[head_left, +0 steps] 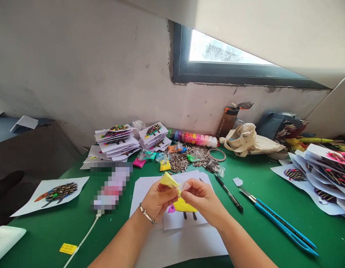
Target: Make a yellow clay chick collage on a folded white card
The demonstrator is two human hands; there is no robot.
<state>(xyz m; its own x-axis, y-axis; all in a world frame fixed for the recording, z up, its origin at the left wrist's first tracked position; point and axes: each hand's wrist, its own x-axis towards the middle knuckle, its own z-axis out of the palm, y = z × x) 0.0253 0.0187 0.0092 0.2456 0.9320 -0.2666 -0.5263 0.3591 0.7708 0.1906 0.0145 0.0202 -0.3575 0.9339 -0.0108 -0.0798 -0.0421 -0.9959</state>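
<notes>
My left hand (160, 199), with a bracelet at the wrist, grips a small packet of yellow modelling clay (169, 180). The fingers of my right hand (201, 199) pinch the clear plastic wrapper (185, 186) at the packet's other end. Both hands are close together above a white card (175, 222). On that card lies a flat yellow clay shape (182, 206) with a pink clay piece (171, 209) at its left and two dark leg-like strips below. My hands hide part of the shape. Under the card is a stack of white paper (197, 247).
Behind are sunflower seeds (179, 162), a yellow clay packet (165, 165) and stacked picture cards (118, 143). A black pen (229, 194) and blue tweezers (284, 223) lie right. More cards (325, 175) stand far right. At left are a bird card (60, 193) and a white cable (85, 238).
</notes>
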